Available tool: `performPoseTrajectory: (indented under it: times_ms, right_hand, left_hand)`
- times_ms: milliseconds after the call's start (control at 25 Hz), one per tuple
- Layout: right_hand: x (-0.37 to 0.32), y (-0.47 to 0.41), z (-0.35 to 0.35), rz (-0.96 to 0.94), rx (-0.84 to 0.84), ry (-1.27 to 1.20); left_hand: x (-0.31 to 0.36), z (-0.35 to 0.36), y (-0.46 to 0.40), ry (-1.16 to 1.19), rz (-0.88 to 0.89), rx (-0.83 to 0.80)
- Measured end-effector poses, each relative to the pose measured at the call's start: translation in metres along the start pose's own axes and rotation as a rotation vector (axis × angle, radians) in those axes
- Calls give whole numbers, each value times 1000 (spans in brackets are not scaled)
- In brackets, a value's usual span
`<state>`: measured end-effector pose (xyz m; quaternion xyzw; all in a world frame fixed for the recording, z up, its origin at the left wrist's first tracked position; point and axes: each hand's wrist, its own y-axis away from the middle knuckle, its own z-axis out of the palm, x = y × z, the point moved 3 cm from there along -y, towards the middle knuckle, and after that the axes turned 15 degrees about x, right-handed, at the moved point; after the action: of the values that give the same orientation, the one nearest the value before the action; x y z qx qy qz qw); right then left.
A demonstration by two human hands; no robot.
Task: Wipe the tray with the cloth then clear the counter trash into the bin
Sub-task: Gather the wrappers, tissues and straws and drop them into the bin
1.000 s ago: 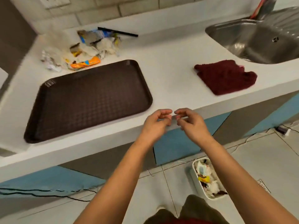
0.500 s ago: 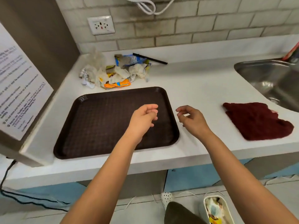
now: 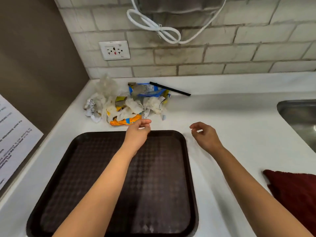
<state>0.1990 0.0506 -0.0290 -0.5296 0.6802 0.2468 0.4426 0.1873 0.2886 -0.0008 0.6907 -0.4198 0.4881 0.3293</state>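
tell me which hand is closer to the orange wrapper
Left. The left hand hovers right beside the orange wrapper; the right hand hangs farther right, over the counter.

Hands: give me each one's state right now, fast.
Left hand: open, loosely curled, holding nothing, above the dark brown plastic tray's far edge.
Right hand: open, loosely curled, holding nothing.

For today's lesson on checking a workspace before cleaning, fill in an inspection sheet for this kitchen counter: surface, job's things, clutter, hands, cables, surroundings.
Surface: white counter, bare patches look clean.
Job's things: brown tray holds nothing; red cloth lies to its right, untouched; bin not in view.
Clutter: trash pile of wrappers and tissue behind the tray; black straw beside it.
Hands: left hand near the pile, empty; right hand loosely curled, empty.
Cables: white cord looped on the wall.
Surroundings: tiled wall, socket, sink, paper notice.
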Motion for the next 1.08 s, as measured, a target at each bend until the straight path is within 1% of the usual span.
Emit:
performPoseTrajectory:
  times_ms: [80,200,320,400,520,680,800,920,1000,1080]
  right_hand:
    - [0,-29,7,-20,4,20]
    - [-1,-76,22,-66,-9,62]
    - [-3,-118,40,-140,-40,142]
    - [-4,-143,49,-194,-44,228]
    - [-6,-179,64,-295,-37,318]
    - [-3,-205,94,-394,-59,438]
    - [2,-215,112,-403,-68,515]
    - [7,-227,122,-408,-29,616]
    - [10,-232,125,-407,-22,663]
    - [10,-232,125,-376,9,619]
  left_hand:
    - [7,12,-27,-73,66,44]
    - [16,35,-63,-248,206,107]
    - [23,56,-92,-340,359,114]
    - [27,67,-111,-418,419,88]
    - [31,84,-141,-545,430,56]
    - [33,111,-166,-589,369,56]
    - [29,126,-178,-733,321,37]
    - [25,135,-182,-839,332,81]
    - [23,135,-183,-827,332,112]
    - [26,128,-187,-782,304,141]
